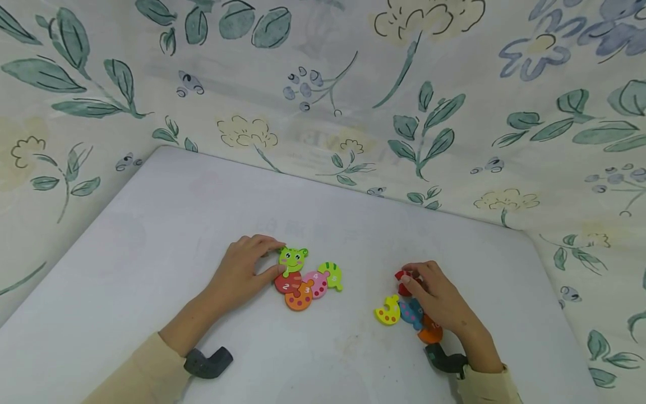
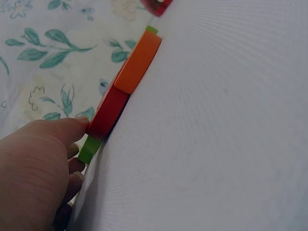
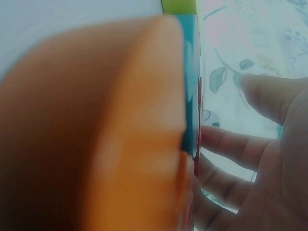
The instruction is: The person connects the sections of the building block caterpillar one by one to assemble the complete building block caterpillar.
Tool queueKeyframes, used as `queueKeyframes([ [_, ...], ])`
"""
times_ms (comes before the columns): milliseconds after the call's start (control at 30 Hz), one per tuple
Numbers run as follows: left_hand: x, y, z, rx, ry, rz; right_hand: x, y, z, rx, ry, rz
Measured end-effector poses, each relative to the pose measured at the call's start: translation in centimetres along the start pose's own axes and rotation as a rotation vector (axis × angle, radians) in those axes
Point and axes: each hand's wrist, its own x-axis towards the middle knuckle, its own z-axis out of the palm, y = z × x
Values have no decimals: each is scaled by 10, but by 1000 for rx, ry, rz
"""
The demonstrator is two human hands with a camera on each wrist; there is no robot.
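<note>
My left hand (image 1: 242, 272) pinches the green smiling caterpillar-head puzzle piece (image 1: 291, 261), thumb and index finger at its edges. Joined to that head is a curved chain: red piece 2 (image 1: 286, 284), orange piece 3 (image 1: 299, 301), pink piece 4 (image 1: 318, 285) and green piece 5 (image 1: 333, 275). Over a loose cluster on the right is my right hand (image 1: 438, 297). Its fingers touch a red piece (image 1: 401, 276), while the right wrist view shows the thumb held apart. Beneath and beside it lie a blue piece (image 1: 411, 313), an orange piece (image 1: 430, 332) and a yellow piece (image 1: 387, 312).
All the pieces lie on a white tabletop (image 1: 202, 202). Behind the table's far edge hangs a floral cloth (image 1: 323, 134), which also runs down both sides. A dark curved mount (image 1: 208, 362) sits at the left wrist, another (image 1: 445, 359) at the right.
</note>
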Motion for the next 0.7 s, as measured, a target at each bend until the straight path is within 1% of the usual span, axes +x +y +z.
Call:
queueKeyframes([
  [467, 0, 0, 0, -4, 0, -4, -1, 1, 0, 0, -2, -4],
  [700, 1, -1, 2, -9, -1, -5, 0, 2, -1, -25, 9, -28],
])
